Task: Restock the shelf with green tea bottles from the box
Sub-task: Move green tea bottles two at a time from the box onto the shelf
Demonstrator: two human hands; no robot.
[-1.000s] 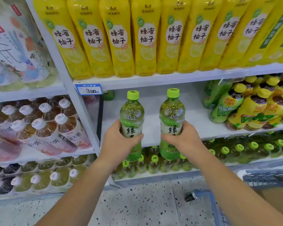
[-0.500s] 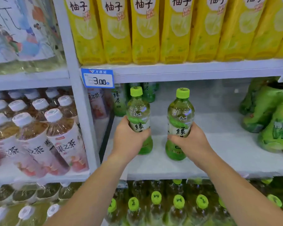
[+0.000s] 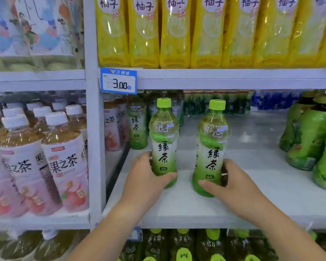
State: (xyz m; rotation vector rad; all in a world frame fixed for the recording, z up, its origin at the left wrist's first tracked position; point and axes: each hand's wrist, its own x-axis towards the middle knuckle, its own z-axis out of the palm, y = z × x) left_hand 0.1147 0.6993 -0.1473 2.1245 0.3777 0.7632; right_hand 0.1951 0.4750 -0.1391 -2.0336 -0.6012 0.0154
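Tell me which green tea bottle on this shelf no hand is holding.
The back-left bottle, beside the pink-labelled bottles. The left hand grips the left front bottle, the right hand the right front bottle.

Green-capped clear plastic tea bottle (image 3: 164, 140), lower left side: behind your left hand (image 3: 145, 178).
Yellow plastic bottles (image 3: 175, 32): caps cut off above.

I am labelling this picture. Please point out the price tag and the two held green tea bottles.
price tag (image 3: 120, 84): head view, on the printed price.
left-hand bottle (image 3: 163, 153): head view, middle of its label.
right-hand bottle (image 3: 212, 157): head view, middle of its label.
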